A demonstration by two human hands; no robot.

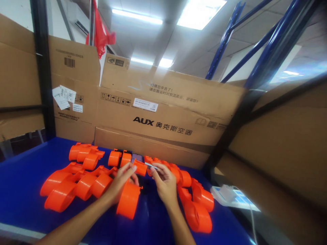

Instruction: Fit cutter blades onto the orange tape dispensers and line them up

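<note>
My left hand is closed on an orange plastic piece, gripping it between thumb and fingers. A wider curved orange part shows just below that hand; whether it belongs to the held piece, I cannot tell. In the pinch of my right hand is a thin, light-coloured flat strip or blade, its tip against or very near the held piece's right end. Similar curled orange pieces lie to the left of my hands, and more orange pieces lie to the right.
A blue tabletop carries everything. Behind it stand large cardboard sheets. A phone-like dark object lies at the back. On the right are a white power strip with a cable and a dark rack post.
</note>
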